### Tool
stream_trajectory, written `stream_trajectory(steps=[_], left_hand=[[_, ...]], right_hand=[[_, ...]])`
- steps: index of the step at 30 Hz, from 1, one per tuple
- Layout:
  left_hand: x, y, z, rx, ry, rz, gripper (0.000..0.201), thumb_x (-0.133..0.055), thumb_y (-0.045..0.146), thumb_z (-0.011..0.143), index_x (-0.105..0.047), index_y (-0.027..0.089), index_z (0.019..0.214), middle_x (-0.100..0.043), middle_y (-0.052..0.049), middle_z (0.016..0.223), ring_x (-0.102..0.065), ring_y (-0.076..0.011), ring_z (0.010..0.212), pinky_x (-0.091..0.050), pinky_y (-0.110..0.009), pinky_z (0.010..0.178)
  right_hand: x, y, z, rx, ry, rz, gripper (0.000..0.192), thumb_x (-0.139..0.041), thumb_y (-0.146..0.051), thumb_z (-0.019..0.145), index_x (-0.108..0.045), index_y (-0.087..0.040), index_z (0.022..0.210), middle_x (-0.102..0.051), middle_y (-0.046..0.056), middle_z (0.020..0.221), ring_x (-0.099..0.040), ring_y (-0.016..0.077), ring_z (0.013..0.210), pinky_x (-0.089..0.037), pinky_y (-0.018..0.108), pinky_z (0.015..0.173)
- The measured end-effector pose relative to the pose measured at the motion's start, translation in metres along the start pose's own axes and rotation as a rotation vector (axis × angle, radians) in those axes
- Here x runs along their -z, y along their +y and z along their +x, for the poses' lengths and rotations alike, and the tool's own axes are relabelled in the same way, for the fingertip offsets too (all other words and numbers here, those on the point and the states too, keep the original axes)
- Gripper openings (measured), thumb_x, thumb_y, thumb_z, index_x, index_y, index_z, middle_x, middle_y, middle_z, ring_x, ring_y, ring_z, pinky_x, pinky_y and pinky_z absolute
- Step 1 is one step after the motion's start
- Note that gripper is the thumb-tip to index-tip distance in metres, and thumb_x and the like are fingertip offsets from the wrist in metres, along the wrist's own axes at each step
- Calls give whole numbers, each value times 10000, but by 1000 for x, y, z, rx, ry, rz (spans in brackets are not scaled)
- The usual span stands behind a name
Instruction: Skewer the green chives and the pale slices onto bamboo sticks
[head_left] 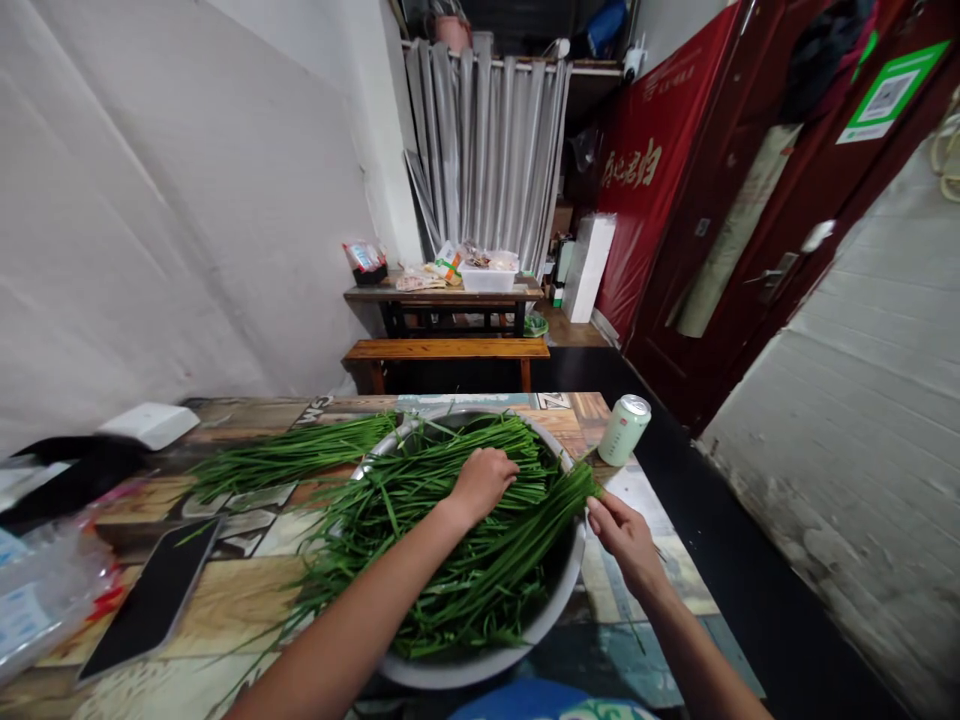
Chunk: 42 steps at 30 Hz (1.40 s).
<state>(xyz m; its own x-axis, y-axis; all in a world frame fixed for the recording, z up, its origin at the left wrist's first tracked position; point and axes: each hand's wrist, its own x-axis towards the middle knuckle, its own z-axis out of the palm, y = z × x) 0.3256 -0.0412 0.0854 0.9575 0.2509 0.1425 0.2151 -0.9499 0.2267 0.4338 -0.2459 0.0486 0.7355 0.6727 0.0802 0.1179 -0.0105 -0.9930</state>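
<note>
A large metal basin (559, 610) stands on the table, heaped with long green garlic chives (450, 560). My left hand (484, 483) lies over the heap with its fingers curled down into the chives, its fingertips partly hidden. At the basin's right rim, my right hand (624, 535) pinches the cut ends of a bunch of chives (559, 510) between thumb and fingers. This bunch slants across the right side of the basin. Another pile of chives (300, 455) is spread on the tabletop to the left of the basin.
A pale green can (625, 432) stands at the table's right edge. On the left are a dark phone (150, 600), clear plastic bags (52, 590) and a white box (150, 425). Beyond the table are a wooden bench (448, 349) and a second table (367, 294) with a plastic tub (489, 277).
</note>
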Motion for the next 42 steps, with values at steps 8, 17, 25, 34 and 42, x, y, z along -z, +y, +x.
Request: stream_trajectory(steps=[8,17,25,34,42], left_hand=[[-15,-3,28,135,-13,-36,255,-583,382,718,-682,221,890,-600,-67,834,-535,-195,834,-385,-277,738],[-13,2,29,152,39,4,97,-606,228,699,-673,167,733,-590,-80,791,-527,-208,842,-382,-300,737],[8,17,23,146,274,-522,101,-552,234,723,-605,162,771,-616,-24,742,-564,-145,721,-427,-270,703],[6,20,14,437,344,-1164,319,-658,299,628,-656,102,878,-684,-62,720,-599,-136,594,-485,-254,605],[-1,26,15,428,364,-1158,274,-635,315,646,-676,103,815,-686,-64,689,-604,-138,597,-476,-234,581]], right_hand=[[-1,-4,3,16,-50,-48,363,-479,-503,778,-495,-180,613,-318,-75,407,-289,84,373,-210,215,371],[-12,-4,8,87,-15,-104,357,-480,-459,783,-480,-170,573,-363,-48,497,-330,95,464,-259,210,419],[-13,-18,9,129,-27,-118,370,-477,-449,782,-448,-176,534,-388,-39,500,-378,111,497,-309,221,471],[-18,-22,15,186,-45,-161,320,-462,-390,792,-476,-174,556,-392,-40,496,-360,109,486,-294,217,456],[-17,-21,17,183,-50,-227,329,-461,-371,786,-451,-179,519,-373,-45,479,-343,107,468,-269,219,451]])
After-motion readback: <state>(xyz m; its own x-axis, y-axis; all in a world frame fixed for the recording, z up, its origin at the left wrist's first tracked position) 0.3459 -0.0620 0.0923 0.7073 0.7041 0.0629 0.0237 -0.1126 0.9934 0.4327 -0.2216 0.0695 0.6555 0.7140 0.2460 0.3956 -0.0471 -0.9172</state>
